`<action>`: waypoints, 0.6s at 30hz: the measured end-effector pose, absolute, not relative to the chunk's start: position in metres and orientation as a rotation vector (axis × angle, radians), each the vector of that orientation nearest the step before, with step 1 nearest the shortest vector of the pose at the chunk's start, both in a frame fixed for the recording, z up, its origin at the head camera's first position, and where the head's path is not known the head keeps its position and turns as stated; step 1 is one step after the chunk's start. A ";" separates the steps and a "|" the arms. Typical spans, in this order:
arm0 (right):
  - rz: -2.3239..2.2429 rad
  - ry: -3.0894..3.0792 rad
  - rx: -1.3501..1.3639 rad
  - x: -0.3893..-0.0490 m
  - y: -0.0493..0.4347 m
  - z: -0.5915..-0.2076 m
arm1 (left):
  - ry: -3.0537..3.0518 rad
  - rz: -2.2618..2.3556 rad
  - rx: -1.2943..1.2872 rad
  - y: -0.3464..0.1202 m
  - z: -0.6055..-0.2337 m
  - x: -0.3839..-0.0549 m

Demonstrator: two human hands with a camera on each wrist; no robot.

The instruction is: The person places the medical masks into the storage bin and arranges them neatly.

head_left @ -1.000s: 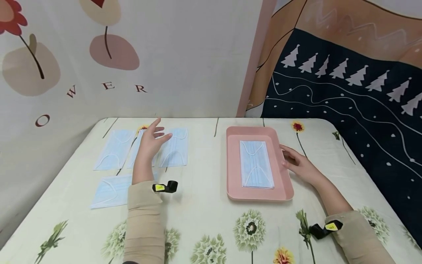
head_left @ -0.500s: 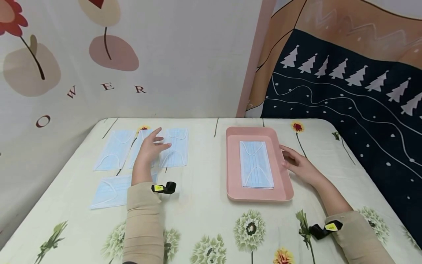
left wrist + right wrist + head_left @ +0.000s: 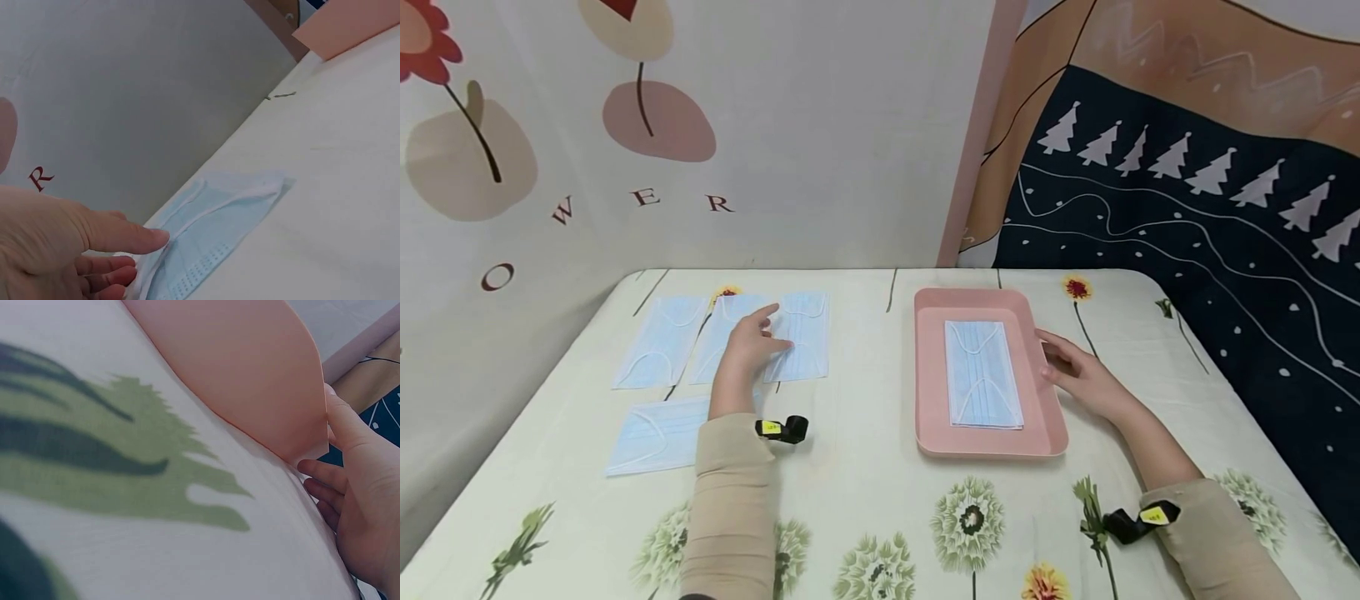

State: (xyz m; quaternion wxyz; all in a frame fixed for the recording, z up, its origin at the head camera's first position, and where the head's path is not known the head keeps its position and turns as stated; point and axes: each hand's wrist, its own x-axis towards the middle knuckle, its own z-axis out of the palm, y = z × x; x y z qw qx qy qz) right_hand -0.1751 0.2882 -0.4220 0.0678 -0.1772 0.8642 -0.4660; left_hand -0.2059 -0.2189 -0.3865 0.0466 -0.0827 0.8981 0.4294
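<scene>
In the head view my left hand [image 3: 749, 343] reaches over the pale blue face masks on the left, its thumb and fingers spread apart. Its thumb tip is over the right mask [image 3: 805, 337] of the back row; in the left wrist view thumb and fingers lie at that mask's edge [image 3: 212, 219], and I cannot tell whether they touch it. My right hand [image 3: 1086, 379] holds the right side of a pink tray [image 3: 928, 375]. The right wrist view shows the thumb at the tray's rim and the fingertips by its base. One face mask [image 3: 983, 375] lies lengthwise inside the tray.
Further masks lie flat: a left one [image 3: 658, 342], a middle one [image 3: 711, 342] partly behind my left hand, and a sideways one [image 3: 655, 437] nearer, partly covered by the sleeve. A floral cloth [image 3: 865, 467] covers the table. Printed curtains [image 3: 820, 133] hang behind.
My left hand has come down and slightly nearer, then a little right, over the back-row masks. The right hand, the tray and the mask inside it stay in place.
</scene>
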 end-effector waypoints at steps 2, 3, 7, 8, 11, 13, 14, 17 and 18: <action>-1.399 2.609 -0.541 -0.175 0.289 -0.422 | 2.763 1.279 -0.269 -0.216 -0.388 -0.206; -1.394 2.612 -0.540 -0.176 0.289 -0.422 | 2.777 1.260 -0.272 -0.215 -0.390 -0.207; -1.383 2.619 -0.536 -0.175 0.288 -0.421 | 2.794 1.232 -0.261 -0.213 -0.391 -0.208; -1.381 2.622 -0.534 -0.175 0.288 -0.421 | 2.792 1.226 -0.257 -0.212 -0.391 -0.208; -1.396 2.612 -0.538 -0.174 0.288 -0.420 | 2.782 1.224 -0.257 -0.211 -0.391 -0.208; -1.411 2.602 -0.549 -0.174 0.287 -0.420 | 2.785 1.223 -0.248 -0.210 -0.392 -0.208; -1.418 2.599 -0.548 -0.174 0.287 -0.420 | 2.785 1.227 -0.245 -0.209 -0.391 -0.208; -1.410 2.608 -0.550 -0.174 0.287 -0.420 | 2.790 1.237 -0.242 -0.208 -0.391 -0.207; -1.406 2.612 -0.551 -0.174 0.287 -0.420 | 2.790 1.238 -0.243 -0.208 -0.391 -0.207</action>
